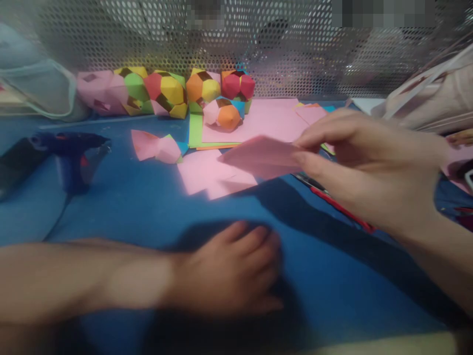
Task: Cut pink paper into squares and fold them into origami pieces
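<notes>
My right hand [365, 162] pinches a folded pink piece of paper [264, 157] by its right end, between thumb and fingertips. The paper has pointed ends and is held above the table. My left hand [232, 271] is low in the middle, back up and a little blurred. Its fingers are loosely bent and the thumb stands apart; no object shows in it. Beyond the held paper, several pink paper squares [201, 172] lie on the blue table. To their left is a small folded piece [158, 146] of pink, green and blue paper.
Several colourful folded paper balls [166, 93] stand in a row before a perforated metal panel [148, 39]. A stack of pink sheets [273, 118] lies beside them. A blue glue gun [70, 158] stands at left. A red-handled tool [340, 207] lies partly beneath my right hand. At right is a pale bag [436, 93].
</notes>
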A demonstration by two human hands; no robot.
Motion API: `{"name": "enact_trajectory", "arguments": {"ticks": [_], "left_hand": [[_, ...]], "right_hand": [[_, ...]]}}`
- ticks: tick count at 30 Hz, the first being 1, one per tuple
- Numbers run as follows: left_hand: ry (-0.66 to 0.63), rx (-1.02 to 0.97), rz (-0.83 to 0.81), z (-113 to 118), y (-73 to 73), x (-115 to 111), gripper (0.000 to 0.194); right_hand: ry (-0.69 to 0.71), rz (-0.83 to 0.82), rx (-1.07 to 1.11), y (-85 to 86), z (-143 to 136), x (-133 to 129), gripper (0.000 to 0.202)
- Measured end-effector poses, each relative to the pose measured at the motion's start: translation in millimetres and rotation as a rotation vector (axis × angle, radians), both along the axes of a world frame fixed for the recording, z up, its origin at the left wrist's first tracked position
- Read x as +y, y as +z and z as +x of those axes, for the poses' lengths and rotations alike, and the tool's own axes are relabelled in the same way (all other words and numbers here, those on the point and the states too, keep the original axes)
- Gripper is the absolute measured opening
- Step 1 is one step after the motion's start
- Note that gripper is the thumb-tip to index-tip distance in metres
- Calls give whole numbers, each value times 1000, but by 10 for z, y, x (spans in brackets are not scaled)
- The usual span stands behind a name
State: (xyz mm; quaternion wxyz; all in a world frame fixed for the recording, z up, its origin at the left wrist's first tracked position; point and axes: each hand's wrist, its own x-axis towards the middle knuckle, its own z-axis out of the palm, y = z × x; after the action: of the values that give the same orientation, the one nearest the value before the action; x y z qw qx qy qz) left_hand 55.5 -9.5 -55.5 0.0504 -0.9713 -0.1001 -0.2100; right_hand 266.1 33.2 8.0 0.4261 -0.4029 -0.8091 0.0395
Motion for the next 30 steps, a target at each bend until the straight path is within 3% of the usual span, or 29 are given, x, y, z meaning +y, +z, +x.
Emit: {"name": "enact_trajectory", "arguments": {"ticks": [2, 5, 8, 10, 15, 23, 30], "left_hand": [[-50, -54, 46, -19, 16, 3, 35], [-86, -95, 83, -32, 18, 6, 25], [-39, -97, 21, -11, 5, 25, 21], [5, -79, -44, 13, -1, 46, 20], [29, -32, -81, 48, 2, 70, 21], [43, 5, -52, 49, 18, 59, 21], [105, 145, -87, 97, 38, 98, 32]], "right_hand": [[82, 194, -248, -71, 25, -84, 10], [210, 212, -513, -346, 35, -171, 18], [303, 191, -522, -623, 45, -210, 26], [326, 162, -484, -721, 72, -222, 25], [322, 115, -411, -734, 208, -306, 16], [218, 169, -533, -695, 468, -482, 16], [199, 119, -498, -742, 335, -509, 25]]}}
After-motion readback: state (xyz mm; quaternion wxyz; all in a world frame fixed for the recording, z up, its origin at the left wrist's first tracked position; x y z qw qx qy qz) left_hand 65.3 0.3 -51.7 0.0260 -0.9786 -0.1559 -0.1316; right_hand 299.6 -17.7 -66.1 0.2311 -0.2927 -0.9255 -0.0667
